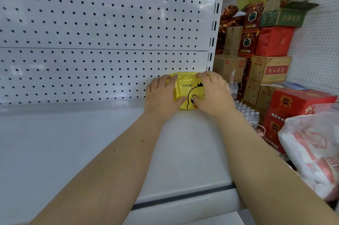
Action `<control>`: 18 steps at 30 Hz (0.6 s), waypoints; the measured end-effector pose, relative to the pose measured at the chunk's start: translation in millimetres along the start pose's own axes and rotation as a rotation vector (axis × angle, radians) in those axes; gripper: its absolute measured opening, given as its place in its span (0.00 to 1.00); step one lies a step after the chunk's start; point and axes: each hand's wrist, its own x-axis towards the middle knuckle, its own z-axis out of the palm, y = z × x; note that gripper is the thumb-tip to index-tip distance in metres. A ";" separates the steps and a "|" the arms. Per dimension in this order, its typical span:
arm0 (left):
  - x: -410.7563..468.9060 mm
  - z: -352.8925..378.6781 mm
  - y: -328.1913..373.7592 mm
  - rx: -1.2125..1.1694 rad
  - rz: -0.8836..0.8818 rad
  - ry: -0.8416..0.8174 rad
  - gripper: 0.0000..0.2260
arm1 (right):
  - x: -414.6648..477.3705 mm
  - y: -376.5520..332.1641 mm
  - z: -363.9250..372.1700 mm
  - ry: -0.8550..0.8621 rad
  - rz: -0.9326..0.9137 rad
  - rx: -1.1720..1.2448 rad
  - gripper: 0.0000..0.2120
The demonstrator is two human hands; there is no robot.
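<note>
A yellow soft packet [187,88] with a cartoon chick and the letters "CKAK" sits at the back right corner of a white metal shelf [73,142], against the perforated back panel [110,23]. My left hand [162,96] grips the packet's left end, fingers over its top and thumb across its front. My right hand [212,92] grips the right end the same way, thumb on the chick's face. Most of the packet's sides are hidden by my hands.
To the right of the shelf upright stand stacked red and brown cartons [266,50] and a shrink-wrapped pack of water bottles [247,113]. A white plastic bag [315,147] with red-printed packs hangs near my right forearm. The shelf's front edge [183,199] runs below my arms.
</note>
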 end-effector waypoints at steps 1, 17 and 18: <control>-0.5 -1.7 -0.4 -0.001 -0.004 0.001 0.34 | 0.8 -2.1 -0.8 0.008 -0.022 0.005 0.31; -53.7 -164.8 -115.7 0.436 -0.097 -0.052 0.31 | 18.4 -142.3 -23.6 -0.125 -0.291 0.062 0.31; -64.4 -182.4 -128.5 0.466 -0.119 -0.049 0.31 | 17.5 -164.9 -22.8 -0.149 -0.317 0.095 0.32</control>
